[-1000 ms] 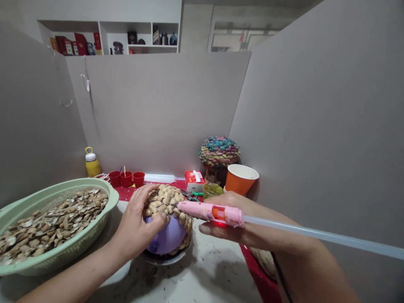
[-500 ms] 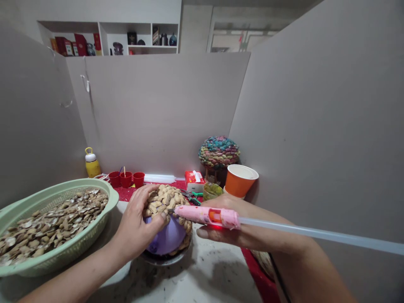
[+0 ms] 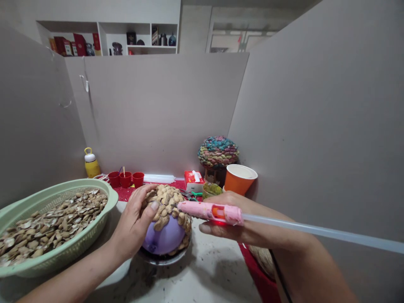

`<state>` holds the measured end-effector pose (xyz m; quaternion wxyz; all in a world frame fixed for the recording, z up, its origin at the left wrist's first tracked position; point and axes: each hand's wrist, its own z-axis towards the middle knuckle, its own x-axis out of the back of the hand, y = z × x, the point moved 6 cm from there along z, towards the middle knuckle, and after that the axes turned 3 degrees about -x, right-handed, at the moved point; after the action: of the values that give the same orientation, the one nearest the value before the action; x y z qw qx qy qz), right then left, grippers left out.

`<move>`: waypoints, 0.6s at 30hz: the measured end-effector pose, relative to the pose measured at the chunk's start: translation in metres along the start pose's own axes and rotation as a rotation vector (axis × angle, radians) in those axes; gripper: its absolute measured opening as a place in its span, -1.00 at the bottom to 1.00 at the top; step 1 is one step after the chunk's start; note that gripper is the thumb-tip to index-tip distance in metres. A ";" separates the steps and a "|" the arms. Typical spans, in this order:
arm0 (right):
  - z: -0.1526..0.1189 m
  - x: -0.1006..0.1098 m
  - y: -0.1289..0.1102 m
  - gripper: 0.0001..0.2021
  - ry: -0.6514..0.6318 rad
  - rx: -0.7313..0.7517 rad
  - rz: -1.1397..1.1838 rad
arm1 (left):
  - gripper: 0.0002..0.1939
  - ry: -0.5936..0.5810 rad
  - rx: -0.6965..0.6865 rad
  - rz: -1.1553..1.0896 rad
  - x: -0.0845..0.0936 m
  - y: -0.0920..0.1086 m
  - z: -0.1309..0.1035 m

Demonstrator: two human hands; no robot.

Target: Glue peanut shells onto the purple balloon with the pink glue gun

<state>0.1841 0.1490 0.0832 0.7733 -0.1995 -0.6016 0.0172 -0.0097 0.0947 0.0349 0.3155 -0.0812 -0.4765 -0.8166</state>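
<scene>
A purple balloon (image 3: 166,239), its top covered in peanut shells (image 3: 167,198), rests in a round metal dish (image 3: 164,260). My left hand (image 3: 134,223) lies against the left side of the shells, fingers spread over them and thumb on the front. My right hand (image 3: 240,214) is closed around a pink glue gun (image 3: 208,211), with a long translucent glue stick (image 3: 315,231) running out of its back to the right. The gun's tip is at the right part of the shell layer; whether it touches is too small to tell.
At the left stands a green basket (image 3: 110,202) of shells. Behind are a yellow bottle (image 3: 92,166), red cups (image 3: 125,179), glue sticks (image 3: 159,178), a tissue pack (image 3: 193,181), a glass jar (image 3: 211,190), a colourful woven piece (image 3: 218,151) and an orange paper tub (image 3: 238,181).
My left thumb has moved up and left off the balloon's upper front, where shells now show. The glue gun in my right hand has shifted slightly right and up.
</scene>
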 end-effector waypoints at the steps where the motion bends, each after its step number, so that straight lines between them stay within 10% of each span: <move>1: -0.001 0.002 0.001 -0.67 0.012 0.006 0.014 | -0.53 0.001 0.024 -0.017 0.001 0.000 0.000; 18: -0.007 0.017 0.001 -0.65 0.154 0.047 0.066 | -0.77 0.588 -0.304 -0.363 0.043 0.058 -0.049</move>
<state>0.1962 0.1528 0.0972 0.8208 -0.2017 -0.5328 0.0413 -0.0008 0.0149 0.0698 0.2733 0.1967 -0.2454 -0.9091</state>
